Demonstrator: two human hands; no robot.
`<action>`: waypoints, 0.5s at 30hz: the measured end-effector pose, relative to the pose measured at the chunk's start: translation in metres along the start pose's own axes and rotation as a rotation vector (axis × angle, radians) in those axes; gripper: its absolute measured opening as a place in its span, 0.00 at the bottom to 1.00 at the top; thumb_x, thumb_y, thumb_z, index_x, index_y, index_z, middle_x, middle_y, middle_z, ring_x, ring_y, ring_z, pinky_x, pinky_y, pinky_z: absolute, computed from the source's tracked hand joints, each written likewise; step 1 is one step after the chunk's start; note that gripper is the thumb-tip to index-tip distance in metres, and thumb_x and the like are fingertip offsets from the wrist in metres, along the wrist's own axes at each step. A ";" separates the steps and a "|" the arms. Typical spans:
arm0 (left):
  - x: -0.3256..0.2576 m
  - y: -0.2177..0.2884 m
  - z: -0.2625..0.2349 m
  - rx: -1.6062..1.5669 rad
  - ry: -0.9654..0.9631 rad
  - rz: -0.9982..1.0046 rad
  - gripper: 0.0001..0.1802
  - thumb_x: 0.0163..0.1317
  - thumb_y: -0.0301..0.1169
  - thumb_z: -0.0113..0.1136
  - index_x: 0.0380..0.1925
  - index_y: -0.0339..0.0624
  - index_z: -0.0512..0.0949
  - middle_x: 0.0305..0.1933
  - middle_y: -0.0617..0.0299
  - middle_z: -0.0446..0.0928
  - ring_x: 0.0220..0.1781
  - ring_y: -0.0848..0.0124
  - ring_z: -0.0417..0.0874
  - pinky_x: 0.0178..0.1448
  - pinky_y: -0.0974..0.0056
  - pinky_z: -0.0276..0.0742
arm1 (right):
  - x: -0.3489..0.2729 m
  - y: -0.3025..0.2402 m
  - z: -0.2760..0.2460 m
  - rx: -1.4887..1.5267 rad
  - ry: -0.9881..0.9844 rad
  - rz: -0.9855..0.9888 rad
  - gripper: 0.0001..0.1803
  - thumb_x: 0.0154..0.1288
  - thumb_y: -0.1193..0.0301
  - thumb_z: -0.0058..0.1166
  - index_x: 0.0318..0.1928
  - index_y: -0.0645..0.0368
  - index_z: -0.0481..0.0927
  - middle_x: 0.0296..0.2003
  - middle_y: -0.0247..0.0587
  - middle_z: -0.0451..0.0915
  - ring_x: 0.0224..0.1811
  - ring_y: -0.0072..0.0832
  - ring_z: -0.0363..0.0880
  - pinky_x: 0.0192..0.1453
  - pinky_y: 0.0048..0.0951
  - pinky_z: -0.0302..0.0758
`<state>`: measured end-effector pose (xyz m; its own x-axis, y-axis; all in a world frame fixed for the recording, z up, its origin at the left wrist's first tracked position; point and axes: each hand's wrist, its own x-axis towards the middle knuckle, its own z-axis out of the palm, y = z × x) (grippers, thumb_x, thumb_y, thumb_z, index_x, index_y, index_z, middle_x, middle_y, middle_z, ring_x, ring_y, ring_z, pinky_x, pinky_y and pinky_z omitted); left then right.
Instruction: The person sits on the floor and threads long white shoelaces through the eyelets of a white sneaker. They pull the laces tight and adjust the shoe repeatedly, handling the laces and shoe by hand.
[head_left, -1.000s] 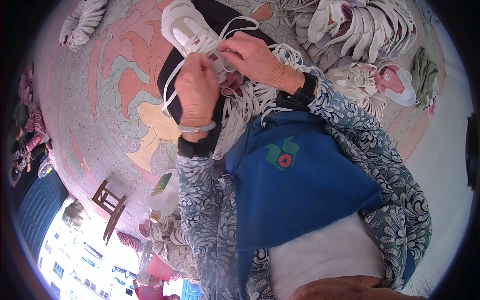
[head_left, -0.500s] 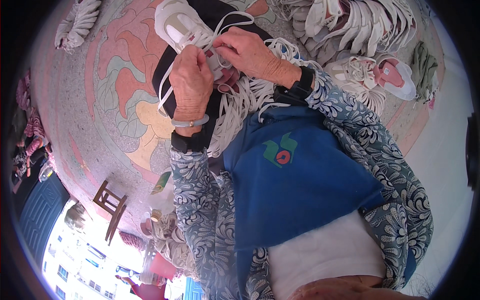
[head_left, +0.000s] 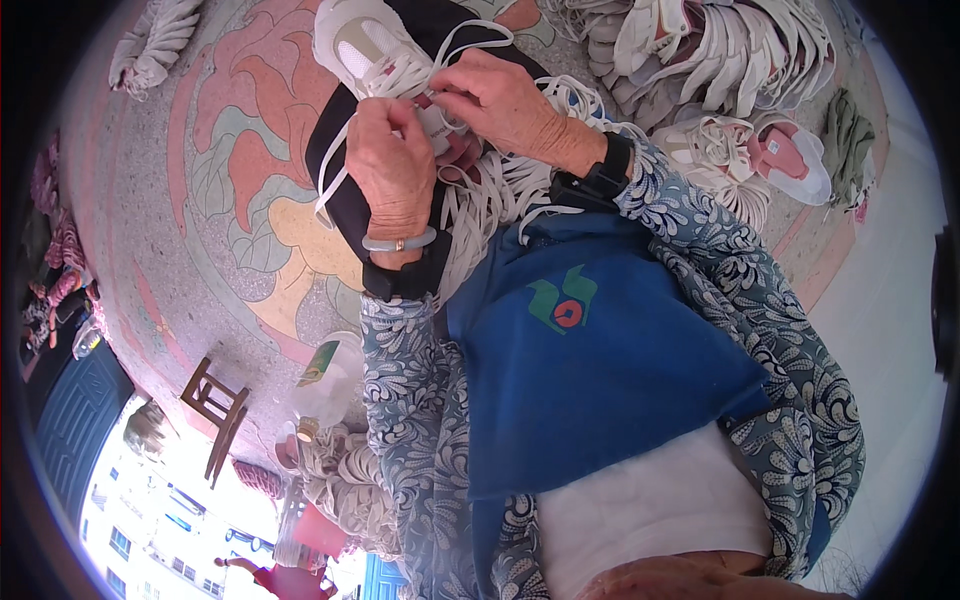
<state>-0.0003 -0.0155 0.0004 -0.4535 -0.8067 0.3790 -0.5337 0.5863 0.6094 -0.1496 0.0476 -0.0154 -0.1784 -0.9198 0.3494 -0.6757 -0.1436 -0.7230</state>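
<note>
White-and-beige sneaker [head_left: 366,45] lies across dark cloth [head_left: 345,212], its heel end partly hidden by the hands. Left hand [head_left: 390,165] curled, fingertips hidden; right hand [head_left: 508,108] narrowed at thumb and forefinger beside white shoelace [head_left: 408,78]; cannot tell either grip.

Glaring daylight washes out the building [head_left: 145,525] at lower left, fisheye edges bending into black

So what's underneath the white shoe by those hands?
Black cloth shows beside the shoe and seems to run beneath it. What touches its underside is hidden, and the left hand and right hand also block part of the view.
</note>
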 end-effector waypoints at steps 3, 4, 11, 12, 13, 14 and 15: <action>0.002 -0.001 -0.005 -0.172 -0.057 -0.264 0.08 0.57 0.25 0.64 0.28 0.38 0.72 0.24 0.61 0.78 0.23 0.72 0.79 0.28 0.65 0.75 | -0.002 -0.002 0.001 -0.003 0.000 0.014 0.09 0.60 0.70 0.59 0.40 0.58 0.80 0.32 0.40 0.74 0.33 0.37 0.78 0.37 0.33 0.76; 0.001 0.003 -0.004 -0.209 -0.077 -0.333 0.07 0.55 0.24 0.63 0.26 0.40 0.72 0.22 0.59 0.74 0.27 0.61 0.77 0.33 0.59 0.74 | -0.001 -0.002 0.001 -0.002 -0.007 0.021 0.09 0.60 0.69 0.58 0.40 0.59 0.80 0.33 0.40 0.74 0.34 0.38 0.79 0.38 0.33 0.77; 0.002 0.007 -0.007 -0.131 -0.037 -0.239 0.07 0.54 0.24 0.64 0.28 0.39 0.74 0.22 0.60 0.74 0.28 0.61 0.78 0.34 0.59 0.75 | 0.003 0.001 0.004 -0.001 -0.014 -0.055 0.07 0.61 0.71 0.58 0.38 0.60 0.78 0.33 0.41 0.74 0.33 0.37 0.78 0.36 0.33 0.76; 0.002 0.007 -0.008 -0.160 -0.056 -0.296 0.07 0.54 0.25 0.64 0.28 0.39 0.74 0.23 0.59 0.74 0.28 0.61 0.78 0.34 0.60 0.75 | 0.003 0.001 0.004 -0.023 -0.035 -0.050 0.07 0.61 0.71 0.57 0.38 0.59 0.77 0.33 0.40 0.74 0.34 0.38 0.78 0.36 0.33 0.76; 0.001 0.007 -0.009 -0.189 -0.075 -0.354 0.07 0.54 0.25 0.64 0.28 0.39 0.74 0.25 0.59 0.75 0.29 0.61 0.78 0.35 0.60 0.75 | 0.003 0.000 0.005 -0.045 -0.056 -0.046 0.07 0.62 0.70 0.57 0.38 0.59 0.77 0.33 0.40 0.74 0.34 0.38 0.78 0.36 0.34 0.76; 0.001 0.007 -0.011 -0.216 -0.095 -0.410 0.07 0.54 0.25 0.64 0.28 0.39 0.74 0.26 0.59 0.75 0.29 0.61 0.78 0.35 0.60 0.75 | 0.004 0.000 0.005 -0.066 -0.075 -0.041 0.07 0.62 0.70 0.56 0.39 0.59 0.76 0.33 0.40 0.74 0.34 0.38 0.78 0.36 0.34 0.76; 0.000 0.007 -0.010 -0.207 -0.081 -0.359 0.07 0.54 0.25 0.64 0.30 0.39 0.75 0.28 0.58 0.75 0.29 0.61 0.79 0.35 0.61 0.75 | 0.005 0.002 0.003 -0.110 -0.114 -0.073 0.07 0.63 0.70 0.56 0.39 0.58 0.75 0.33 0.40 0.73 0.34 0.39 0.78 0.35 0.35 0.76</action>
<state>0.0037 -0.0122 0.0115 -0.3239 -0.9438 0.0662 -0.5169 0.2351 0.8231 -0.1499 0.0412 -0.0168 -0.0477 -0.9446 0.3247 -0.7594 -0.1768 -0.6261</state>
